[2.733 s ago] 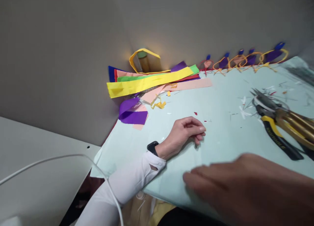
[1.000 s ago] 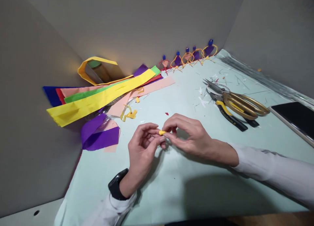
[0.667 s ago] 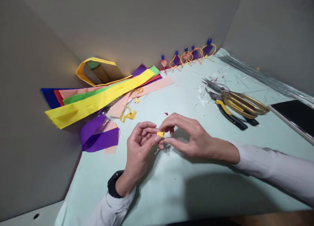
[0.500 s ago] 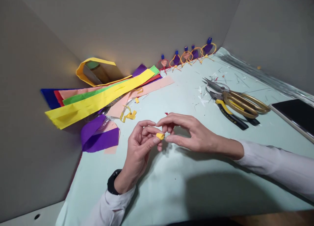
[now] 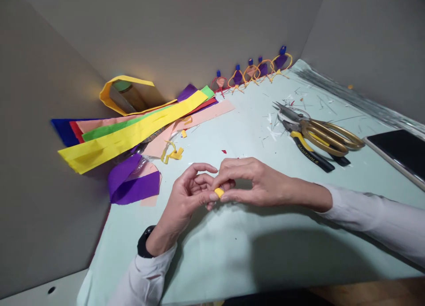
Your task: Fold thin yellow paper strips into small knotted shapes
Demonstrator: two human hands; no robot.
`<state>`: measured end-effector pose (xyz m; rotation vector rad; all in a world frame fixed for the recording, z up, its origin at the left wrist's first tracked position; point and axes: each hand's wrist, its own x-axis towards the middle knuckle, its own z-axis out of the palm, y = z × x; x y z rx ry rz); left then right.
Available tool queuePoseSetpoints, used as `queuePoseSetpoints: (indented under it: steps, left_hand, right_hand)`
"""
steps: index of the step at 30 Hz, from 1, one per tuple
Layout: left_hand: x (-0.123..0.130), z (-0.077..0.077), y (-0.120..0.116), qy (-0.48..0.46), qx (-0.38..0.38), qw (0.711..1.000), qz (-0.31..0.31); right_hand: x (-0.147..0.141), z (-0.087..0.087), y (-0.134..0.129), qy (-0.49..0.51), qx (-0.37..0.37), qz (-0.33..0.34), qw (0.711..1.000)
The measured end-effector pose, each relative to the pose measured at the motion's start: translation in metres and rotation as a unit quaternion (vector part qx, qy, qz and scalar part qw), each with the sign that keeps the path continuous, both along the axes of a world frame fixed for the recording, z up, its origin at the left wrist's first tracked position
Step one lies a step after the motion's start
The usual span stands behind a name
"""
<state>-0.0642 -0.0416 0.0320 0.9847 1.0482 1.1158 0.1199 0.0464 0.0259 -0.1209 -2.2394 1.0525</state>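
Observation:
A small rolled piece of yellow paper [image 5: 219, 192] sits between my two hands, above the table's middle. My left hand [image 5: 192, 193] pinches its left side between thumb and fingers. On the other side, the thumb and forefinger of my right hand [image 5: 247, 182] close on it too. The fingers cover most of the piece, so its full shape is hidden. Yellow paper scraps [image 5: 173, 153] and a tiny red scrap [image 5: 224, 151] lie on the table beyond my hands.
Coloured paper strips [image 5: 133, 135] and a purple paper loop [image 5: 136, 189] lie at left. Several small paper figures [image 5: 237, 76] lean on the back wall. Scissors [image 5: 325, 133], black-and-yellow pliers [image 5: 312, 153], a phone [image 5: 401, 151] and thin wires [image 5: 348, 91] lie at right.
My right thumb and fingers have closed onto the yellow paper piece, where they were slightly apart from it. Both hands sit a little lower in view.

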Motion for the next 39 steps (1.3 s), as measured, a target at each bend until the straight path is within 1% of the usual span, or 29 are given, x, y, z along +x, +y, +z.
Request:
queuePoseSetpoints:
  steps: [4, 7, 10, 12, 14, 17, 19, 25, 30, 33, 35, 37, 39]
  left_hand:
    - [0.000, -0.002, 0.001, -0.015, -0.005, 1.000, 0.003]
    - [0.002, -0.004, 0.002, -0.019, -0.005, 1.000, 0.008]
    - [0.004, -0.007, 0.002, -0.008, 0.000, 0.999, 0.033]
    - [0.005, -0.009, 0.002, -0.002, -0.001, 0.999, 0.052]
    - [0.006, -0.010, 0.002, -0.006, -0.007, 0.998, 0.063]
    - [0.006, -0.011, 0.003, -0.014, -0.021, 0.997, 0.070]
    - [0.006, -0.011, 0.004, -0.015, -0.028, 0.997, 0.072]
    - [0.006, -0.013, 0.005, -0.014, -0.035, 0.997, 0.069]
    - [0.006, -0.015, 0.005, -0.013, -0.050, 0.996, 0.069]
    - [0.006, -0.015, 0.006, -0.024, -0.049, 0.996, 0.071]
    - [0.006, -0.014, 0.007, -0.031, -0.042, 0.995, 0.089]
    - [0.007, -0.011, 0.008, -0.033, -0.029, 0.992, 0.116]
    - [0.007, -0.009, 0.007, -0.029, -0.011, 0.990, 0.135]
  right_hand:
    - [-0.001, 0.000, -0.002, 0.020, 0.037, -0.025, 0.999]
    - [-0.001, -0.001, -0.004, 0.030, 0.100, -0.044, 0.994]
    - [-0.001, -0.005, -0.005, 0.017, 0.176, -0.071, 0.982]
    - [-0.002, -0.009, -0.005, 0.006, 0.192, -0.087, 0.978]
    - [-0.002, -0.012, -0.005, 0.005, 0.166, -0.088, 0.982]
    - [-0.001, -0.014, -0.002, 0.007, 0.104, -0.065, 0.992]
    - [0.000, -0.014, -0.001, -0.001, 0.085, -0.053, 0.995]
    - [0.001, -0.015, 0.002, -0.053, 0.093, -0.041, 0.993]
    - [0.000, -0.020, 0.003, -0.063, 0.089, -0.035, 0.993]
    - [-0.002, -0.021, 0.004, -0.039, 0.074, -0.046, 0.995]
    - [-0.003, -0.021, 0.005, -0.016, 0.054, -0.068, 0.996]
    - [-0.004, -0.019, 0.005, -0.003, 0.022, -0.092, 0.996]
    - [-0.004, -0.016, 0.004, -0.003, -0.030, -0.109, 0.994]
